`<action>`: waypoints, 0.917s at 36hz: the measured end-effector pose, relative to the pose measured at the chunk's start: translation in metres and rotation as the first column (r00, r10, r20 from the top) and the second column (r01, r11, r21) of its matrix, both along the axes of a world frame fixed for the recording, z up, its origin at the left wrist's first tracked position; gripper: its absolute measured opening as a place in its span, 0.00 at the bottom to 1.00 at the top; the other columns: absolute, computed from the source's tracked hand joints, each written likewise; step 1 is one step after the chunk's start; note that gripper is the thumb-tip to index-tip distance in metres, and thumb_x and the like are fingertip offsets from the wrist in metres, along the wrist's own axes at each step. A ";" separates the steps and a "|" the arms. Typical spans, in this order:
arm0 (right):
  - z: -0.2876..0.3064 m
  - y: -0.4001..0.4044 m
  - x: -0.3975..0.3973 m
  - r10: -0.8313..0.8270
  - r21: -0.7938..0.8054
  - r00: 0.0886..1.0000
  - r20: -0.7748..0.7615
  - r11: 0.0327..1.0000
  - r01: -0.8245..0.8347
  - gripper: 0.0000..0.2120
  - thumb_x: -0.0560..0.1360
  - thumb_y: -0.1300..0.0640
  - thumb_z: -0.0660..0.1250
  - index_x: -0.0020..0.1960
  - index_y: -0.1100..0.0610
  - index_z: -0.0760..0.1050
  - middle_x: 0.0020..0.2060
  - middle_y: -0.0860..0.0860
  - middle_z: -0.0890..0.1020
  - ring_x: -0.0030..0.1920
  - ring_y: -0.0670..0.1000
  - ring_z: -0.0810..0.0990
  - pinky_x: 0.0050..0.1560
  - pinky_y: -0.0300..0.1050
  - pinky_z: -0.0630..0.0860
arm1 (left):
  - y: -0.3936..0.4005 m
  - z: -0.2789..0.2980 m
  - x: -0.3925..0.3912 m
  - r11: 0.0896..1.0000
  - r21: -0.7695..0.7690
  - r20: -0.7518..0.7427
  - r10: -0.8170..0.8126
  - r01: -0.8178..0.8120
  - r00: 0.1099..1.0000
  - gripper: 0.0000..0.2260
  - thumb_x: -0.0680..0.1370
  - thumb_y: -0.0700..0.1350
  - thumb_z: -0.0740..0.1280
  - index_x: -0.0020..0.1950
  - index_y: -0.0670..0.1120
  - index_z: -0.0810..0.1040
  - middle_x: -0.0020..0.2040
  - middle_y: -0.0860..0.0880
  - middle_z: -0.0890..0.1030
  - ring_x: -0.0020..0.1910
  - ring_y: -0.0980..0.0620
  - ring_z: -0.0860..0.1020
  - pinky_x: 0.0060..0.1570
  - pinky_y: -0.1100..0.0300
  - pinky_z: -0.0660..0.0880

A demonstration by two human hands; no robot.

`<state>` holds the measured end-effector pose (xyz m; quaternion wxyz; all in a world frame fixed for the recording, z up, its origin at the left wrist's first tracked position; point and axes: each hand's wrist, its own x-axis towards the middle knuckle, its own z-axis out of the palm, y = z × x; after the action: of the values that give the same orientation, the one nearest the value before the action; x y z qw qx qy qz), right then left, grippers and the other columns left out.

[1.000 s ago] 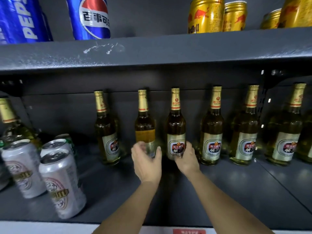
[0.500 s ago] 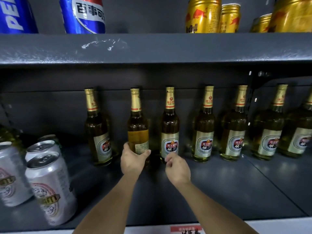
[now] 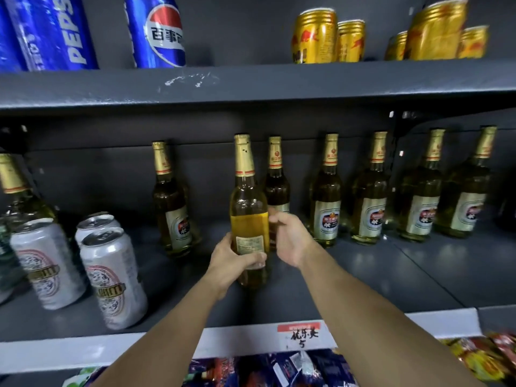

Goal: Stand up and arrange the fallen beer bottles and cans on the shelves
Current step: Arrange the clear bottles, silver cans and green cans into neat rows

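Observation:
My left hand grips the lower body of an upright beer bottle with gold foil on its neck, its back label turned toward me, out in front of the row. My right hand curls round that bottle's right side at about label height. A row of like bottles stands along the back of the dark middle shelf: one to the left, one right behind the held bottle, several to the right. Silver beer cans stand upright at the left.
The upper shelf edge hangs close above the bottle tops, carrying blue Pepsi cans and gold Red Bull cans. Another bottle stands at far left. A price tag marks the front lip; packaged snacks lie below.
The bottle in my left hand has come forward out of the row toward me. My right hand has moved from the neighbouring bottle onto this one.

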<state>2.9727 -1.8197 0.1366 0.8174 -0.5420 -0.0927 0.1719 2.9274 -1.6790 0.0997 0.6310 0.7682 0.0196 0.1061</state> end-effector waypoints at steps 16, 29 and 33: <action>-0.003 -0.187 -0.012 -0.051 -0.217 0.987 0.155 0.972 0.084 0.27 0.71 0.60 0.74 0.67 0.55 0.71 0.60 0.55 0.81 0.62 0.56 0.78 0.63 0.55 0.74 | -0.182 0.011 0.013 0.956 -0.144 -0.051 -0.266 0.257 0.963 0.30 0.68 0.32 0.75 0.64 0.49 0.67 0.56 0.48 0.80 0.56 0.50 0.78 0.56 0.54 0.74; 0.001 -0.367 -0.030 -0.458 -0.176 0.855 0.244 0.846 0.504 0.25 0.68 0.62 0.77 0.61 0.51 0.71 0.51 0.50 0.81 0.52 0.50 0.79 0.48 0.45 0.75 | -0.423 0.002 0.020 0.996 0.092 0.010 -0.006 0.005 1.000 0.35 0.67 0.54 0.76 0.68 0.51 0.62 0.60 0.51 0.69 0.59 0.48 0.73 0.58 0.51 0.75; -0.005 -0.394 -0.020 -0.603 -0.173 0.741 0.297 0.729 0.663 0.27 0.66 0.59 0.79 0.58 0.52 0.70 0.50 0.50 0.80 0.53 0.51 0.79 0.55 0.50 0.77 | -0.459 -0.001 0.026 0.996 0.094 0.015 0.010 -0.011 1.000 0.25 0.73 0.40 0.73 0.66 0.45 0.67 0.55 0.48 0.76 0.56 0.46 0.78 0.57 0.51 0.76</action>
<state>2.9524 -2.2133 0.1316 0.7300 -0.6615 0.0327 -0.1691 2.9535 -2.1377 0.0991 0.5938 0.7962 0.0141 0.1157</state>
